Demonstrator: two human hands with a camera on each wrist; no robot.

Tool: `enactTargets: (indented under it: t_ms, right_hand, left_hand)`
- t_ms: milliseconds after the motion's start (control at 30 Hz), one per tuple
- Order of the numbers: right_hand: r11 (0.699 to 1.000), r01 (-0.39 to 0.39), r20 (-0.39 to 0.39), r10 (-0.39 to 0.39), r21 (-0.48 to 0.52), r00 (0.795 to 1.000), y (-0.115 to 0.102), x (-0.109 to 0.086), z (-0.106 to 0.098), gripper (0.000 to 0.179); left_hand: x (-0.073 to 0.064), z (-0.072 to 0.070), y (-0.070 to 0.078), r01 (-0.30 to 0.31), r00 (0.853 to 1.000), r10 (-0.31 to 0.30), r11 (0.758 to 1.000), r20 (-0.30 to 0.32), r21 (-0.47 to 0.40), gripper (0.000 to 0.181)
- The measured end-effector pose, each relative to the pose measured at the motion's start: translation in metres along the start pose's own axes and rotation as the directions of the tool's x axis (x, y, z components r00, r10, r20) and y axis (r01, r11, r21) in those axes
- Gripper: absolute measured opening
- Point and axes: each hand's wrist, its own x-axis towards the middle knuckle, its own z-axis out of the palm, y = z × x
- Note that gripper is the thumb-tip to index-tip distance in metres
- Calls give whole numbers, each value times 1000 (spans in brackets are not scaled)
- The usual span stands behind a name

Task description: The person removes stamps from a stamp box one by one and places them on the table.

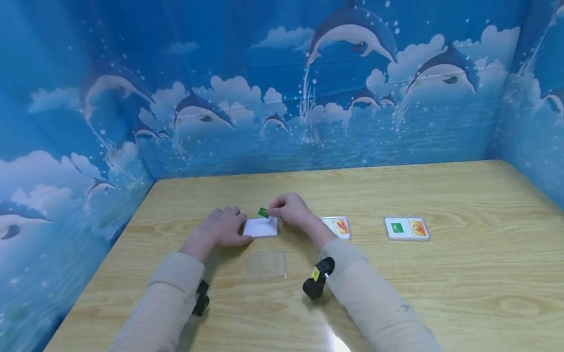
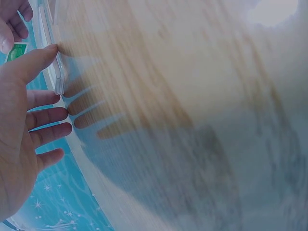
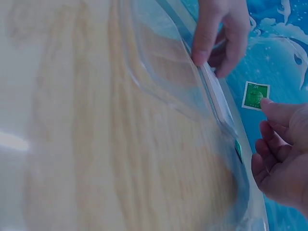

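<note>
A small green stamp (image 3: pixel 256 95) with a pale border is pinched between the thumb and forefinger of my right hand (image 1: pixel 291 208). It is held just above the far right edge of a flat white card holder (image 1: pixel 260 227) on the table. My left hand (image 1: pixel 222 228) grips the left end of that holder, thumb at the near edge (image 2: pixel 50 48) and forefinger at the far side. Nearer to me lies a clear plastic cover (image 1: pixel 265 266), flat on the wood between my wrists.
Right of my right hand, partly hidden by the wrist, is a clear case (image 1: pixel 341 226) with an orange picture. Farther right lies another case (image 1: pixel 406 228) showing a green stamp and an orange picture. A dolphin-printed curtain (image 1: pixel 271 84) borders the wooden table (image 1: pixel 481 269).
</note>
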Motion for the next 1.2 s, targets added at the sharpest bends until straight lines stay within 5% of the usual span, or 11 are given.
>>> enactTargets:
  t_ms: [633,900,1200]
  right_hand:
    - [998,-45,-100,40,-50,994,17,6,-40,13]
    - [989,-128,-104,121,-68,987,24,4,-44,12]
    - [983,-125,-144,105,-137,984,27,2,-40,8]
  left_hand:
    - [1,-2,-3,-16,1000,17,1000,-19,23,49]
    - [0,2,-2,-21,999,22,999,-29,42,45]
    - [-1,4,-2,-26,999,27,999,-30,31,44]
